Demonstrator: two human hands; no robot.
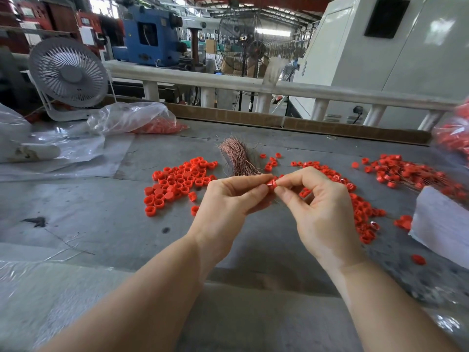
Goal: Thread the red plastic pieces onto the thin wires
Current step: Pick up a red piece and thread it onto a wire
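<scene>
Both hands meet above the middle of the grey table. My left hand (228, 196) and my right hand (319, 201) pinch one small red plastic piece (271, 185) between their fingertips. Whether a wire runs through it is too fine to tell. Behind the hands lies a bundle of thin copper-coloured wires (237, 157). A heap of loose red pieces (177, 182) lies to the left. More red pieces (360, 207) are spread under and right of my right hand. At the far right lies a pile of red pieces with wires in them (406, 174).
A white desk fan (68, 72) stands at the back left beside a clear plastic bag of red pieces (142, 121). Plastic sheeting (76, 153) covers the left side. A white sheet (441, 222) lies at the right edge, another bag of red pieces (454, 133) above it.
</scene>
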